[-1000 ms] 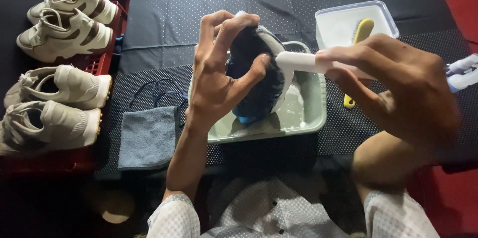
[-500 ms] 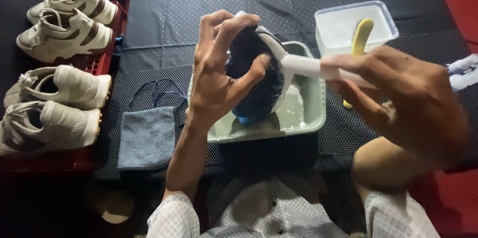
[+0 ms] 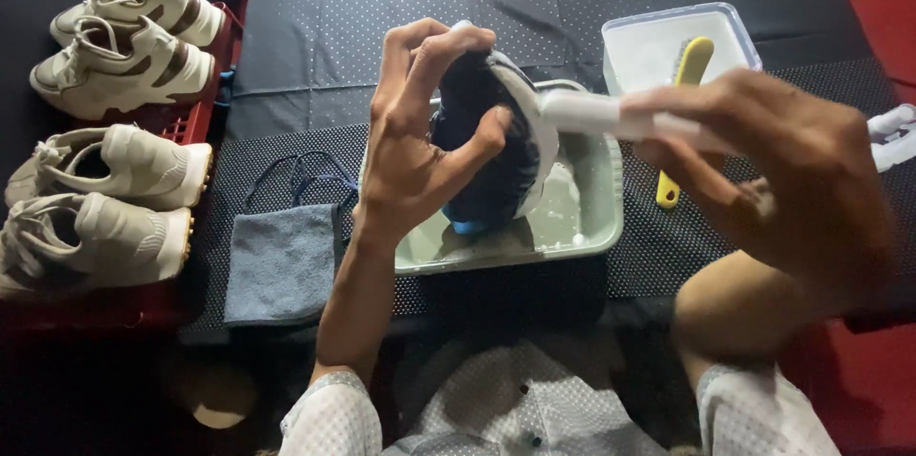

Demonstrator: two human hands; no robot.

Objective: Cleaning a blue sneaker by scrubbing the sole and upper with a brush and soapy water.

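My left hand (image 3: 415, 146) grips a dark blue shoe with a white sole (image 3: 496, 127) and holds it upright over a pale green basin (image 3: 601, 217). My right hand (image 3: 792, 170) is closed around the white handle of a brush (image 3: 596, 113), whose head rests against the shoe's white sole edge. The brush bristles are hidden behind the shoe. Foam or soapy water lies in the basin under the shoe.
A clear tub (image 3: 668, 46) with a yellow-handled brush (image 3: 682, 93) stands behind the basin. A grey cloth (image 3: 281, 260) and dark laces (image 3: 296, 184) lie to the left on the dotted black mat. Two pairs of beige sneakers (image 3: 124, 36) (image 3: 105, 203) sit at far left.
My right hand and the brush have shifted slightly along the shoe's sole edge. My left hand keeps the shoe in the same place.
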